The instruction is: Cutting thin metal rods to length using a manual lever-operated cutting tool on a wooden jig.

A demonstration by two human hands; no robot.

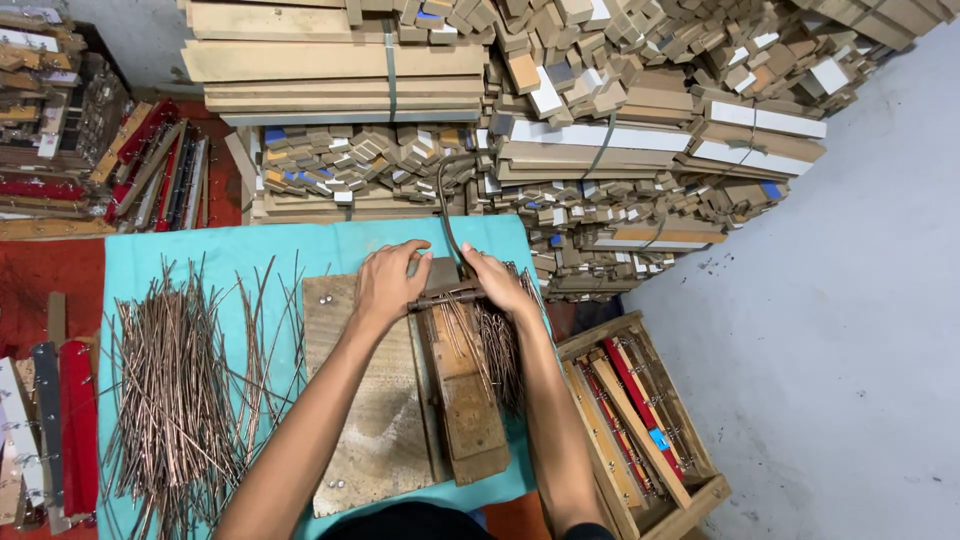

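Observation:
My left hand (388, 282) rests on the top of a wooden board jig (372, 400) lying on a teal-covered table (210, 250), its fingers curled at a rusty metal bar (446, 296) across the jig. My right hand (497, 282) grips the other end of that bar, beside a curved metal lever (444, 212) rising behind it. Thin metal rods (468, 345) lie under the bar along a raised wooden block (465, 395). More bent rods (505, 350) are heaped just right of the block.
A large loose pile of thin metal rods (180, 390) covers the table's left half. Stacks of cut wooden pieces (520, 110) fill the back. A wooden crate (640, 420) with red and wooden strips stands to the right on the grey floor. Red items (75, 420) lie at left.

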